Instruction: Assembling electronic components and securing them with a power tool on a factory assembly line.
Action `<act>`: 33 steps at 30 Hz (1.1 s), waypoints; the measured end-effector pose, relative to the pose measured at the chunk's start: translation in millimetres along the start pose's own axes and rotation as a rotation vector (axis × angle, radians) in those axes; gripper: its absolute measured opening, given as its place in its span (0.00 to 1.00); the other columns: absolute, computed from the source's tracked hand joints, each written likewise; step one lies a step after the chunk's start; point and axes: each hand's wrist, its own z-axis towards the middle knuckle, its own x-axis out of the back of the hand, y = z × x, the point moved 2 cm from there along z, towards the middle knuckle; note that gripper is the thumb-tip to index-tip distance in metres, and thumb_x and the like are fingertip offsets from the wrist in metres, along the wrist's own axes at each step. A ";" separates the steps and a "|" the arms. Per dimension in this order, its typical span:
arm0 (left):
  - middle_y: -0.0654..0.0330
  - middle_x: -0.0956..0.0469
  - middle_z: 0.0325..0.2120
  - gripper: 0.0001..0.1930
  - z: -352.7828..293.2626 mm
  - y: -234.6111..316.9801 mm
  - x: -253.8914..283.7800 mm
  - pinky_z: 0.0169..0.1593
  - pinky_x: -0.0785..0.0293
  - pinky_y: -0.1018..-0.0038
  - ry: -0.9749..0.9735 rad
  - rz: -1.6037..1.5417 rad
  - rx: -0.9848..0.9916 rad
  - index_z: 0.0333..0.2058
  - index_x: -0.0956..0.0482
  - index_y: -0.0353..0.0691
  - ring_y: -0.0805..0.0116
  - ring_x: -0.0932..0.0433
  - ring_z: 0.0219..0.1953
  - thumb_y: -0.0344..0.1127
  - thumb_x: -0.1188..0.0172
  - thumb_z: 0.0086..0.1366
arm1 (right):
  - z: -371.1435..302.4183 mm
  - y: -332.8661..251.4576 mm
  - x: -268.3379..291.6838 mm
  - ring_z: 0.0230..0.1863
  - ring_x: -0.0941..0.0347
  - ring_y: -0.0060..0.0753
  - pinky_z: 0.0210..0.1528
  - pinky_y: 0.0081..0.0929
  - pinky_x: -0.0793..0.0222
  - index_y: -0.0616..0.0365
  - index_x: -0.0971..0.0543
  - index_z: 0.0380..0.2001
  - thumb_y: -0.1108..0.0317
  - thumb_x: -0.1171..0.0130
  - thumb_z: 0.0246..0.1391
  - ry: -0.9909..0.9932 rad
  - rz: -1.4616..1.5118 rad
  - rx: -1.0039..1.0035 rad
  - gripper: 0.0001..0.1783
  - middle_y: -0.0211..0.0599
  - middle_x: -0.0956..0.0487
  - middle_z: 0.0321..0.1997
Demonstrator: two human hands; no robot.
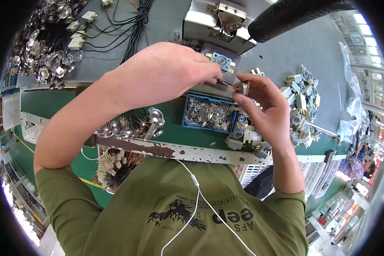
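Observation:
My left hand [170,66] reaches across from the left, its fingers pinched on a thin, dark reddish wire or tube [227,83]. That thin piece runs to a small round metal part [243,88], which my right hand [266,106] holds between thumb and fingertips. Which end belongs to which is too small to tell. Just beyond my left fingertips, a pale grey switch block [221,61] with brass terminals sits on a metal plate. Below my hands stands a blue tray [184,123] full of small metal clips.
A metal press fixture [230,17] stands at the back, a thick black tube [298,17] beside it. Switch blocks [301,100] are piled at the right. Round metal caps [47,55] and black cables [136,25] lie at the left; more metal caps [155,117] lie near the bench edge [200,156].

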 end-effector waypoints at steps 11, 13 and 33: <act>0.56 0.18 0.33 0.12 -5.1 -6.9 26.0 0.40 0.21 0.63 -0.122 -0.117 0.045 0.45 0.18 0.41 0.54 0.17 0.37 0.26 0.39 0.62 | 17.5 6.5 0.4 0.50 0.17 0.31 0.57 0.30 0.22 0.69 0.26 0.59 0.70 0.39 0.67 -0.133 0.360 -0.172 0.21 0.46 0.16 0.51; 0.56 0.18 0.33 0.12 -2.8 -6.5 35.0 0.39 0.22 0.63 -0.141 -0.080 0.094 0.45 0.19 0.41 0.54 0.18 0.36 0.26 0.39 0.62 | 22.1 7.2 -0.1 0.51 0.17 0.34 0.58 0.32 0.22 0.70 0.27 0.60 0.68 0.42 0.69 -0.172 0.474 -0.188 0.22 0.49 0.17 0.52; 0.54 0.19 0.27 0.09 -9.6 -5.1 14.3 0.39 0.23 0.62 -0.018 -0.150 0.176 0.40 0.17 0.38 0.50 0.19 0.33 0.37 0.38 0.68 | 16.5 -3.3 -26.4 0.51 0.18 0.33 0.56 0.30 0.22 0.68 0.26 0.60 0.68 0.45 0.72 0.332 0.041 0.123 0.19 0.46 0.17 0.53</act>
